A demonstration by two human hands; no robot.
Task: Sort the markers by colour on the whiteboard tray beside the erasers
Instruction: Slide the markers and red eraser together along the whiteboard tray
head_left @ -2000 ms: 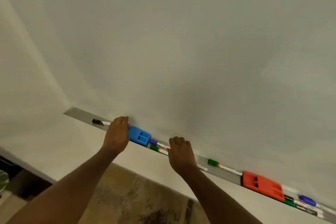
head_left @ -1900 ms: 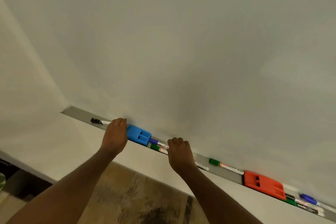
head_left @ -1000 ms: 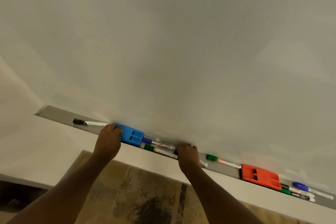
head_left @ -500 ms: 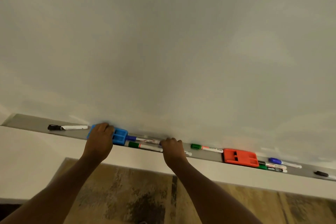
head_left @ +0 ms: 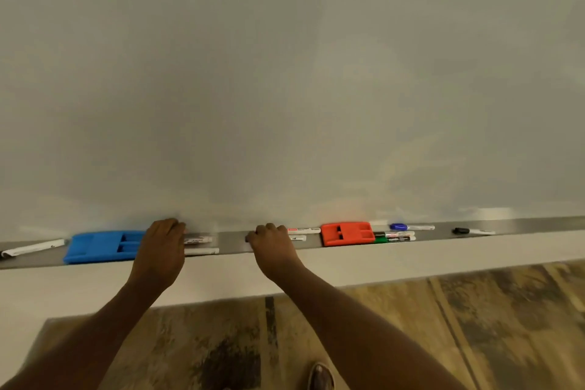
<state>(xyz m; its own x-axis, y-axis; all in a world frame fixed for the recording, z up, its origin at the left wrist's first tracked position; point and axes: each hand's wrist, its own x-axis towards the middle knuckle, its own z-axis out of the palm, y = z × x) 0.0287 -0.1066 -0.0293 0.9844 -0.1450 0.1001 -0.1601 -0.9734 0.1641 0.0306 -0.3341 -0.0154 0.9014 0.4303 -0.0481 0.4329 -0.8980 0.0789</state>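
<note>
Both hands have shifted right along the whiteboard tray [head_left: 234, 242] since half a second ago. Left of the red eraser [head_left: 347, 233], the blue eraser [head_left: 103, 245] is lying beside the left hand [head_left: 161, 250], which is covering two markers [head_left: 201, 245], grip unclear; the right hand [head_left: 272, 244] is curling over marker ends, grip unclear.

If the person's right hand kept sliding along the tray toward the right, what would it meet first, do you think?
The right hand would probably first push the two white marker barrels poking out beside its knuckles; the red eraser lies just beyond them. Whether the hand already grips those markers is hidden.
</note>
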